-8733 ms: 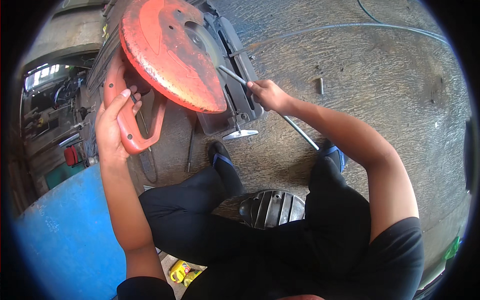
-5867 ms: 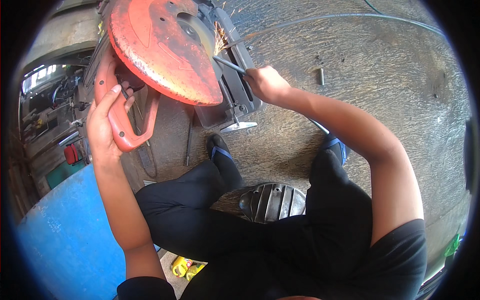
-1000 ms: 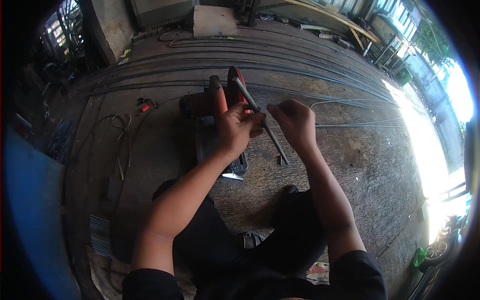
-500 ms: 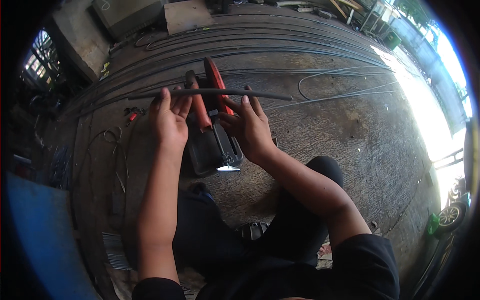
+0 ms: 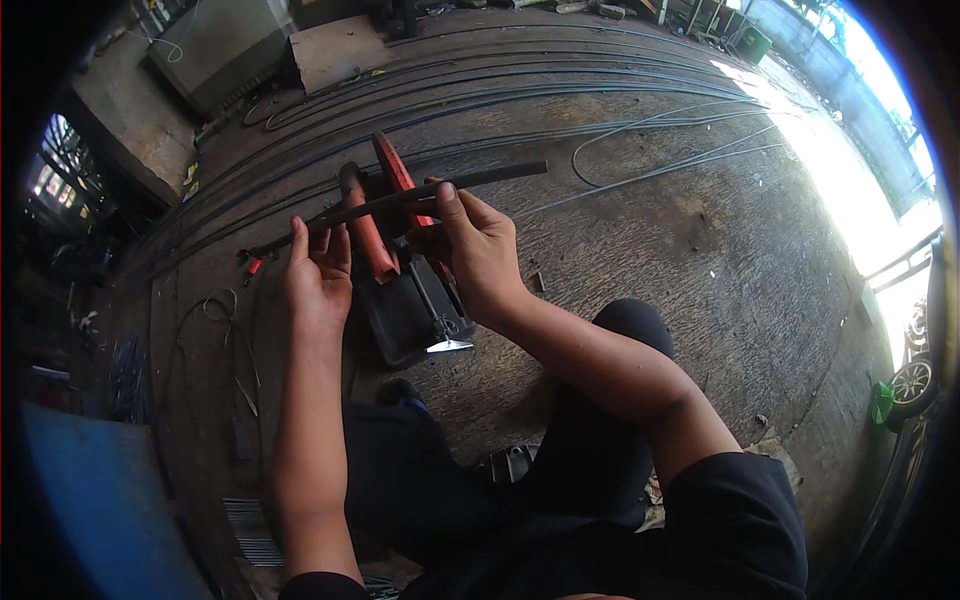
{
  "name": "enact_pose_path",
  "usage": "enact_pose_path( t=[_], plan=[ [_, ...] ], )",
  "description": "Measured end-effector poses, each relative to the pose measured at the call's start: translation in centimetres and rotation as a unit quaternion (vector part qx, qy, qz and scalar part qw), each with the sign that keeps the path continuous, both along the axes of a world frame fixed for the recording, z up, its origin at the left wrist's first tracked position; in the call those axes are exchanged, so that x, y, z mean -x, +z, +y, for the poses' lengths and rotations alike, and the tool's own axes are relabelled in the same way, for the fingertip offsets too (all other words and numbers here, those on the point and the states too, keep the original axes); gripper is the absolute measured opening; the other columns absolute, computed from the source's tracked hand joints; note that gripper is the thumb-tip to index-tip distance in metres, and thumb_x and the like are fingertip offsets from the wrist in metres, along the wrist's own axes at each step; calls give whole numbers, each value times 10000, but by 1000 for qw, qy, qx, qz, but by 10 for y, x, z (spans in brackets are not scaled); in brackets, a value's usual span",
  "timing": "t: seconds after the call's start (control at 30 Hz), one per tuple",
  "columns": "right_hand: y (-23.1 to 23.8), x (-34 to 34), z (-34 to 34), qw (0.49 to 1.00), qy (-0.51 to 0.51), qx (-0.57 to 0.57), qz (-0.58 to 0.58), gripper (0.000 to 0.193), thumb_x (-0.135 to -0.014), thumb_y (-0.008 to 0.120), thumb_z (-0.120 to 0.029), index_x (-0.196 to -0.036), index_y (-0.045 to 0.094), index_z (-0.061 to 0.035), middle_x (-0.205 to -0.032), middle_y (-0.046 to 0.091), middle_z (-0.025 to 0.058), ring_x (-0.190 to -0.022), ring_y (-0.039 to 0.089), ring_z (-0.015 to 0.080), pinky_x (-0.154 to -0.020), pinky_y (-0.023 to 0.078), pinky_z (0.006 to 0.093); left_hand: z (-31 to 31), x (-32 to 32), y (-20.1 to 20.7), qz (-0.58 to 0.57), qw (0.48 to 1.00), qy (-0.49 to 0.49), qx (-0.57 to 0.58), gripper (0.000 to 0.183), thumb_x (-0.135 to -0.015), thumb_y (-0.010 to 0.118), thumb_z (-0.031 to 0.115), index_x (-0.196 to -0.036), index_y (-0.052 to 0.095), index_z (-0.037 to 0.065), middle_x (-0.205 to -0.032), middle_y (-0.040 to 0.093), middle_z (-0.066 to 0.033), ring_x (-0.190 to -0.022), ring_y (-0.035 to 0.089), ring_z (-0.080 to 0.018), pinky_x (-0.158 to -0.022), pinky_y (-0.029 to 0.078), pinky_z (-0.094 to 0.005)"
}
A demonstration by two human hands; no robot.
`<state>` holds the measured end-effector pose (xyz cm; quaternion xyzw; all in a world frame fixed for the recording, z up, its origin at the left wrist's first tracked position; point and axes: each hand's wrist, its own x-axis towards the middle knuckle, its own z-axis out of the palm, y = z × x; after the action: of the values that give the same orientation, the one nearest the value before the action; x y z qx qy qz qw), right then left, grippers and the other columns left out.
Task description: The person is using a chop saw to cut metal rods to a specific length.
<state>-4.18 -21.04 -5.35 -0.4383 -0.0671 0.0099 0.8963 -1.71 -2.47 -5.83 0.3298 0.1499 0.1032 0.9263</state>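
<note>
I hold a dark, slim metal rod (image 5: 392, 202) up in front of me, slanting with its right end higher. Near its lower left part, my left hand (image 5: 321, 275) has its fingertips and thumb closed on it. My right hand (image 5: 482, 245) pinches it right of the middle, thumb on the near side. Behind and below the rod stands a cut-off saw (image 5: 392, 325) with a dark base, red arm and red guard. The rod and my right hand cover part of it.
Long thin metal bars (image 5: 480, 92) stretch across the floor beyond the saw, some bent into a loop at the right. Looped wire (image 5: 225, 312) and a small red object (image 5: 255, 266) lie at the left. A blue panel (image 5: 95, 490) fills the lower left; a car wheel (image 5: 911, 384) shows far right.
The rod has tipped from nearly level to a slant, its left end lower and right end higher. My left hand has dropped slightly, and the right hand's grip has turned toward the left.
</note>
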Motion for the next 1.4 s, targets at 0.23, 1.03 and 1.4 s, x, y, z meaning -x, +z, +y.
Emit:
enact_pose_path(
  t=[0.23, 1.03, 1.4],
  plan=[
    [-5, -18, -9, 995, -53, 80, -12, 408, -968, 485, -334, -1184, 537, 8, -1045, 617, 110, -868, 620, 177, -748, 506, 304, -4, -3, -6, -42, 997, -42, 52, 227, -880, 628, 173, -1048, 581, 28, -1013, 619, -88, -950, 626, -200, -822, 564, -257],
    [-26, 97, 287, 709, 128, 371, -585, 195, -736, 724, -157, -884, 677, -38, -762, 654, 136, -681, 630, 305, -632, 492, 384, 230, 263, 34, -7, 848, 314, -427, 95, -901, 595, 82, -944, 657, 23, -833, 668, -34, -702, 626, -76, -618, 535, -201],
    [-261, 212, 443, 616, 520, 395, -440, 178, -774, 675, -146, -890, 668, -11, -794, 643, 204, -734, 639, 358, -658, 493, 405, 330, 402, -247, 340, 782, 388, -350, 285, -832, 696, 202, -974, 656, -42, -805, 657, -64, -707, 614, -118, -657, 491, -263]
  ],
)
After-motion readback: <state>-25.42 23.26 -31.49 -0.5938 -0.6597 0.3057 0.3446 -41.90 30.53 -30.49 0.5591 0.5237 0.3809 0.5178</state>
